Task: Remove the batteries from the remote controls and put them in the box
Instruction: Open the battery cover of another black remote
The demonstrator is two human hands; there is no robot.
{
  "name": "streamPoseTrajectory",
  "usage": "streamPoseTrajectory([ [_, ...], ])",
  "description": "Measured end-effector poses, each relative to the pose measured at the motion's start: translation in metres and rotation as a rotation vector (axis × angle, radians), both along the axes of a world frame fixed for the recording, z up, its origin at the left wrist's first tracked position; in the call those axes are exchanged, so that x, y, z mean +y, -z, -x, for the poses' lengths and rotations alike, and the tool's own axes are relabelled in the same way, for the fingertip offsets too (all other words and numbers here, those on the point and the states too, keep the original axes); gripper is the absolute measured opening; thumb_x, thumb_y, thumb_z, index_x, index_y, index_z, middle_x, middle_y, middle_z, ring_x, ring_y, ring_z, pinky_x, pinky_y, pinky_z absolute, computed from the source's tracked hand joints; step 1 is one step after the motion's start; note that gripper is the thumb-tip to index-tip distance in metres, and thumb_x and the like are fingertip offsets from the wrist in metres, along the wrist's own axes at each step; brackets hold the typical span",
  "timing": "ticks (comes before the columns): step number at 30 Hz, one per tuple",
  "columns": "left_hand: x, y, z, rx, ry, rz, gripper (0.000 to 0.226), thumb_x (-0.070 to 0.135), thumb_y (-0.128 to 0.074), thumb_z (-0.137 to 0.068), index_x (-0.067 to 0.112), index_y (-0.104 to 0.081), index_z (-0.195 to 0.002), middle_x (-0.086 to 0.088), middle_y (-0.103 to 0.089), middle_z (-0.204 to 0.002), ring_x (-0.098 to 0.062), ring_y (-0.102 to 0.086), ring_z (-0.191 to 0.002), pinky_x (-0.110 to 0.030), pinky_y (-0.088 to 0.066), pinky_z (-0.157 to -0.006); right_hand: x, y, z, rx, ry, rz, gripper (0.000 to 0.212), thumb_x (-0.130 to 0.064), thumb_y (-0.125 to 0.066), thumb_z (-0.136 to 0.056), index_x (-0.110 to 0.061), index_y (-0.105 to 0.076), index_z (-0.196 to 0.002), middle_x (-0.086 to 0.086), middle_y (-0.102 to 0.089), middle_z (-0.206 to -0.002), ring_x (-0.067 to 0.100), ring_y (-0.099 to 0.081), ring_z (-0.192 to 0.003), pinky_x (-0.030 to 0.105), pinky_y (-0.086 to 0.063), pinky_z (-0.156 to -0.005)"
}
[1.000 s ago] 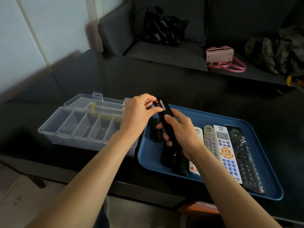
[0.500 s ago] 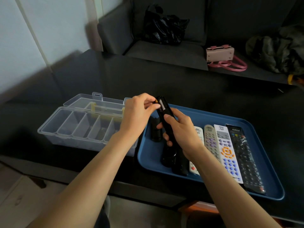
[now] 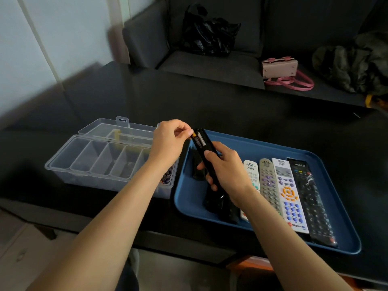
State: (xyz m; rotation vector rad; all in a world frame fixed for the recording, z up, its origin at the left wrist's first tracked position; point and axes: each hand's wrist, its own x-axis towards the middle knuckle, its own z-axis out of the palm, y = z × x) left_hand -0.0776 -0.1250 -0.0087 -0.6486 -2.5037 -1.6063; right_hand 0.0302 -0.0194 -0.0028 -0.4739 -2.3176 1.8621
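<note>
The right hand (image 3: 225,169) is clenched around the middle of a black remote (image 3: 204,151), tilting its open battery bay up and toward the left hand (image 3: 170,141), likely so the cells face the picking fingers. The left hand's thumb and forefinger pinch at the orange-tipped battery (image 3: 194,135) in the top end of the bay; the battery sits in the remote, not yet out. The clear box (image 3: 63,164) stands open just left of the blue tray (image 3: 262,148) (a short carry for each cell), and its rightmost compartment seems to hold batteries. 4 more remotes (image 3: 288,192) lie side by side in the tray. Everything rests on a glossy black table (image 3: 210,101), with a dark sofa (image 3: 210,64) behind carrying a pink handbag (image 3: 280,69).
</note>
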Motion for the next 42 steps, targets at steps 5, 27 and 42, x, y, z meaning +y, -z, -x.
streamPoseTrajectory([
  [5, -0.001, 0.001, 0.001, -0.060, 0.012, -0.064, 0.004, 0.015, -0.064, -0.085, 0.013, -0.067, -0.083, -0.002, -0.070, -0.083, -0.013, -0.065, -0.080, -0.027, -0.052, -0.078, 0.002, -0.001, 0.001, -0.009, 0.007, 0.013, 0.022, -0.019, -0.044, -0.100, -0.025, -0.054, -0.118, 0.007, -0.063, -0.075, 0.014, -0.047, -0.048, 0.024, -0.038, -0.038],
  [27, 0.016, -0.007, -0.012, 0.031, -0.009, -0.165, 0.020, 0.007, -0.044, -0.094, 0.016, -0.061, -0.100, -0.008, -0.055, -0.102, -0.003, -0.056, -0.078, -0.014, -0.047, -0.075, 0.002, -0.003, 0.007, -0.017, 0.100, 0.128, 0.015, -0.019, -0.044, -0.098, -0.026, -0.057, -0.099, 0.008, -0.063, -0.074, 0.013, -0.045, -0.045, 0.026, -0.036, -0.040],
  [42, 0.005, -0.003, -0.008, 0.296, 0.085, 0.241, 0.049, 0.032, -0.066, -0.083, 0.008, -0.057, -0.125, -0.007, -0.055, -0.113, -0.011, -0.052, -0.098, -0.008, -0.028, -0.082, 0.001, -0.005, 0.005, 0.003, 0.081, 0.079, 0.020, -0.019, -0.044, -0.098, -0.021, -0.060, -0.109, 0.008, -0.063, -0.074, 0.015, -0.047, -0.047, 0.027, -0.037, -0.040],
])
